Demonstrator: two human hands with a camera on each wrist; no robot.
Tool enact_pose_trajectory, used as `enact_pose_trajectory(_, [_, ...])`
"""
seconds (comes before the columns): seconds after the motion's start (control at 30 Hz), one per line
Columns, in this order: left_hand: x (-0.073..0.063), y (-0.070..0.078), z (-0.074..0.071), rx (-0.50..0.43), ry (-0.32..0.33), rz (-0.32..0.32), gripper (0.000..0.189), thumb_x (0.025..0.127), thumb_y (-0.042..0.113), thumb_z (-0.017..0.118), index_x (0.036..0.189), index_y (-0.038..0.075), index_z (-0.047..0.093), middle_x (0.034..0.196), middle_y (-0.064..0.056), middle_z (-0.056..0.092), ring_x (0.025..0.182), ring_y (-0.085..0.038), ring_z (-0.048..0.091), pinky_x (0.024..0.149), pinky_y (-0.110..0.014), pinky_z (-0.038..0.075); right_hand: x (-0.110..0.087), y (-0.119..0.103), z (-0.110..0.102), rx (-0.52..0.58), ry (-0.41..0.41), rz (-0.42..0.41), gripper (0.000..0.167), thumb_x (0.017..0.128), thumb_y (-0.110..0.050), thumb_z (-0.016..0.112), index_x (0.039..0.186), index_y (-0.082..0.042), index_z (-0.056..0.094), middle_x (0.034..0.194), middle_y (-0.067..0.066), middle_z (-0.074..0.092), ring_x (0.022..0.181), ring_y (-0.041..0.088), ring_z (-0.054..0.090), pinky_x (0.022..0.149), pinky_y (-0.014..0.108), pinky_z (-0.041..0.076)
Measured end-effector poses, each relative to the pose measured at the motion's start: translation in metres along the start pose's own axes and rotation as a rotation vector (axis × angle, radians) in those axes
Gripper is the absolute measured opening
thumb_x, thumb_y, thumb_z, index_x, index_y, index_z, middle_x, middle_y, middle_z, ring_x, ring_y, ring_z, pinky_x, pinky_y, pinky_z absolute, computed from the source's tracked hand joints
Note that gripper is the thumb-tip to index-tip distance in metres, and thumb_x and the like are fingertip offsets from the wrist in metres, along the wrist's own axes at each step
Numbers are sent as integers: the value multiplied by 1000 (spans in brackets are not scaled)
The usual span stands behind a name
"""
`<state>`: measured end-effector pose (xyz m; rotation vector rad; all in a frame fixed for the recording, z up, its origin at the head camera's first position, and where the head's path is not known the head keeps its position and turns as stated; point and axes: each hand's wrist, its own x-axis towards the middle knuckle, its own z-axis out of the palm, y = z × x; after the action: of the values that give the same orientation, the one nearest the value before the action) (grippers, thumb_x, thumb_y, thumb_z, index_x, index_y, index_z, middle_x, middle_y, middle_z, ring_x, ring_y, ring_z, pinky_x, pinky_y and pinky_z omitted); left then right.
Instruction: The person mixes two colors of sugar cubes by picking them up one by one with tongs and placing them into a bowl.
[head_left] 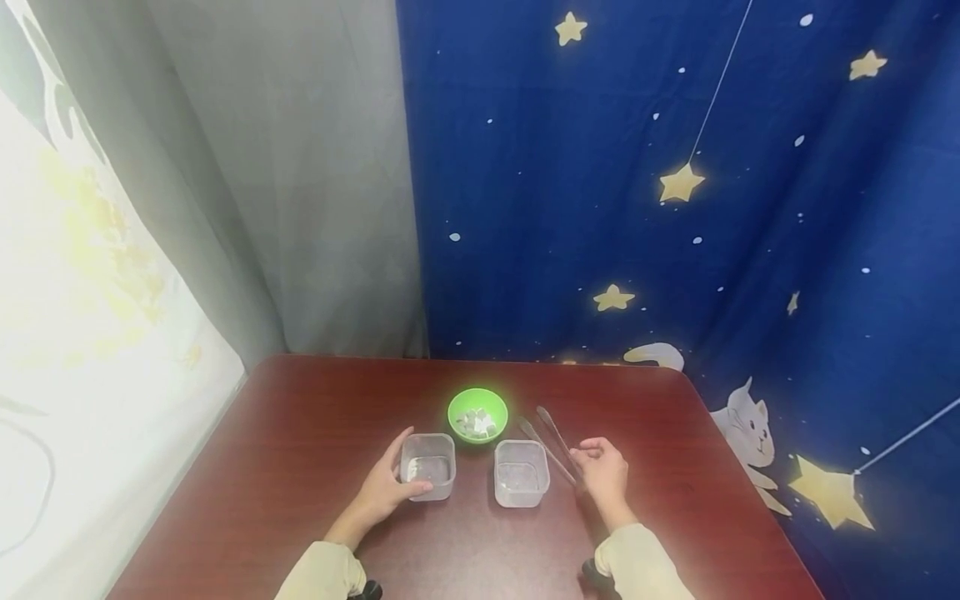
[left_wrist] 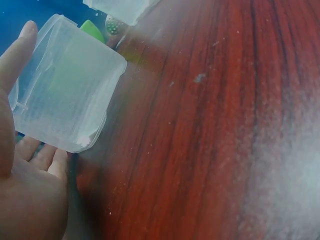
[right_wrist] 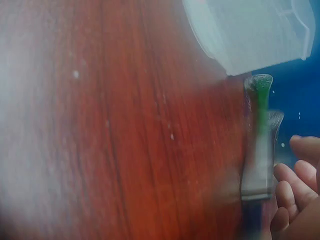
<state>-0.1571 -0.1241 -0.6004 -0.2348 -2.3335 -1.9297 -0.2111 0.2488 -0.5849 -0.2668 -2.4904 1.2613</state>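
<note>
My left hand [head_left: 386,487] holds the left clear plastic container [head_left: 427,467] from its left side, thumb across the near wall and fingers behind. A small whitish patch shows at a bottom corner of this container in the left wrist view. To its right stands a second clear plastic container [head_left: 521,475]. My right hand [head_left: 602,475] is beside a pair of metal tongs [head_left: 555,433], fingers loosely bent and fingertips right at one arm. The tongs' two arms are spread, tips pointing away from me. In the right wrist view the tongs [right_wrist: 257,165] look blurred.
A green bowl [head_left: 477,392] with several small whitish pieces stands behind the two containers. All of it is on a reddish-brown wooden table [head_left: 337,400]. Beyond the far edge hang a grey curtain [head_left: 330,208] and a blue star-patterned curtain [head_left: 525,208].
</note>
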Motion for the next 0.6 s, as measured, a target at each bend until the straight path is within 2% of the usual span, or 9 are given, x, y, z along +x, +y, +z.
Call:
enact_pose_trajectory(0.27, [-2,-2,2,-68,-26,4,104,71,3,85,153,4,22,146,-29,35,126,-47,44,90,-46,50,0,-2,8,4,-6,8,13,83,-17,76,91,-9,68,82,5,71,74,23,65,69,40,48])
enact_pose_trajectory(0.6, [-5,0,1,-37,1,20,105,69,4,86,153,4,24,149,-27,34,131,-46,39,101,-48,41,-2,1,9,6,-17,-5,15,82,-18,77,91,-9,69,82,6,71,74,23,65,66,38,49])
